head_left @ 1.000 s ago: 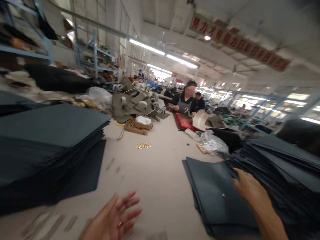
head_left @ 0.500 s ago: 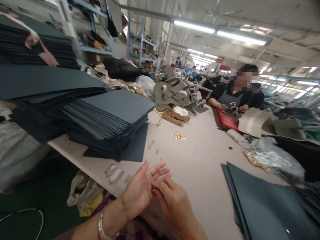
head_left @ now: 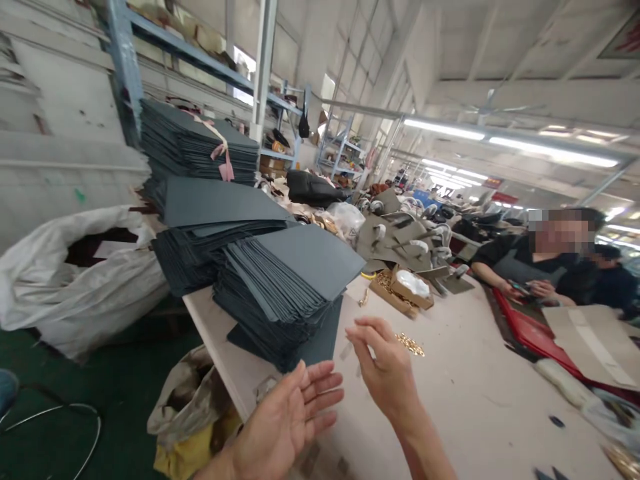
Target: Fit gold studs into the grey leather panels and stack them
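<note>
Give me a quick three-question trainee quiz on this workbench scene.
1. True or false: the left hand rests flat on the stack of dark grey sheets.
2. What colour is the ribbon that ties the bundle of sheets at the far left? A: pink; B: blue; C: yellow.
3. Which hand is nearer the loose gold fittings on the table?
Key: 1 false, it is held open in the air, apart from the stack; 2 A; 3 the right hand.
</note>
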{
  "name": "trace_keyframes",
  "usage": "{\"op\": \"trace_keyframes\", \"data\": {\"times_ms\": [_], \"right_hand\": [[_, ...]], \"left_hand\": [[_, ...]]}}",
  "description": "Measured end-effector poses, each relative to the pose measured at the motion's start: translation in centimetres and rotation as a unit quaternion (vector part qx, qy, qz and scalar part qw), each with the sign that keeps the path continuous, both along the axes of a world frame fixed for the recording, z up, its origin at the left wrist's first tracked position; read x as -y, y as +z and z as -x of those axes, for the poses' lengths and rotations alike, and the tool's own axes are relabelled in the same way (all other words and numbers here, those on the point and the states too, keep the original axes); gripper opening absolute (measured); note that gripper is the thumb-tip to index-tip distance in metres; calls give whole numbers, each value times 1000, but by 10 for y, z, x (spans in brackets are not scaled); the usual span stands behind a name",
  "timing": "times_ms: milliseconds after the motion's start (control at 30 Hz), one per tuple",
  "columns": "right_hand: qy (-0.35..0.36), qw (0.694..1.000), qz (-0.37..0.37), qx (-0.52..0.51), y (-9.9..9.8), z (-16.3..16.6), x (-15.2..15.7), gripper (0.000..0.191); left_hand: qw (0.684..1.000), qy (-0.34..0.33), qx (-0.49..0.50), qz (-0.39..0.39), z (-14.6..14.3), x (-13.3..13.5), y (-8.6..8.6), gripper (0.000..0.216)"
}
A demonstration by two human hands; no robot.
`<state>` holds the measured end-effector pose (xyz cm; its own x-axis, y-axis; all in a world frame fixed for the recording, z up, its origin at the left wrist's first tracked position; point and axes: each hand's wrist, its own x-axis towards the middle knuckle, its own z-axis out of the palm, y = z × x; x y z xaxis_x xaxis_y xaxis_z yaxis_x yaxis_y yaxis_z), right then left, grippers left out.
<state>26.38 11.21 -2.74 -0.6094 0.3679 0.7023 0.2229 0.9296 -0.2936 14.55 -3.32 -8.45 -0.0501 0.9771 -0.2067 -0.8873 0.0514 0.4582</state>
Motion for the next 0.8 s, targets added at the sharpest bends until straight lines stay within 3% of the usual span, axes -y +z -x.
{"op": "trace_keyframes", "data": {"times_ms": [100,200,333,433,567,800], "right_hand": [[30,994,-78,71,11,23,-26,21],[62,983,-107,135,17,34,-39,21],[77,980,-100,153,21,35,-38,21],[77,989,-50,120,20,30,-31,20],[21,999,-17,45,13,29,-24,14],[-91,968,-206,108,10,48,-24,22]], "left_hand": [[1000,-4,-5,8,2,1,-7,62],[999,4,-3,33,2,2,-13,54],[998,17,3,58,2,1,-13,47],[997,23,-3,73,1,-1,-10,43],[996,23,-18,79,-3,-4,-13,39],[994,9,-45,95,-10,-3,-19,38]]}}
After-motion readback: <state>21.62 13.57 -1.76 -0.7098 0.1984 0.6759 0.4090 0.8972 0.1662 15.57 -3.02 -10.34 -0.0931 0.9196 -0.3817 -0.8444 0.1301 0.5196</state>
